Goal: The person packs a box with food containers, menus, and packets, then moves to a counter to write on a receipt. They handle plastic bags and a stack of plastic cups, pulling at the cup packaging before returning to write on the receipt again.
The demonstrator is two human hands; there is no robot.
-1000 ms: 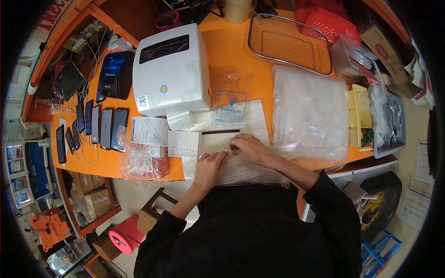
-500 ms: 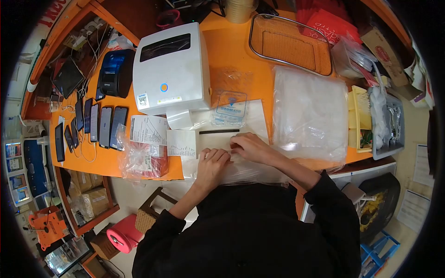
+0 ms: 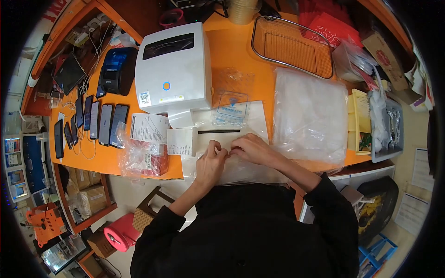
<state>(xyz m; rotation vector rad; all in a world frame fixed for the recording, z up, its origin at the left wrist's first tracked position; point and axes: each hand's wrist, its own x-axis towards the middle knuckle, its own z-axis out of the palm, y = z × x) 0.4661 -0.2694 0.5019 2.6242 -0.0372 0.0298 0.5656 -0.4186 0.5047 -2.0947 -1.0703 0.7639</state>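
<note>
Low in the middle of the desk, my left hand (image 3: 211, 163) is closed with its fingertips pinched at the edge of a clear plastic bag (image 3: 250, 172). My right hand (image 3: 251, 148) meets it from the right, its fingers also curled together on the plastic. What lies between the fingertips is too small to make out. Just above the hands a thin black strip (image 3: 219, 131) lies on a white sheet (image 3: 257, 121). A printed label (image 3: 181, 142) hangs from the white printer (image 3: 172, 69), left of my hands. Beyond the strip is a clear bag with blue print (image 3: 232, 109).
Wrapped red package (image 3: 150, 160) and several phones (image 3: 105, 124) lie left, near a black-blue device (image 3: 118, 70). A stack of clear bags (image 3: 309, 118), a wire basket (image 3: 292, 46), a yellow tray (image 3: 360, 121) and a grey bin (image 3: 394, 127) stand right.
My left hand's fingers have bent and lifted, and its fingertips have drawn up against my right hand's. The right hand has hardly moved. The view has shifted slightly.
</note>
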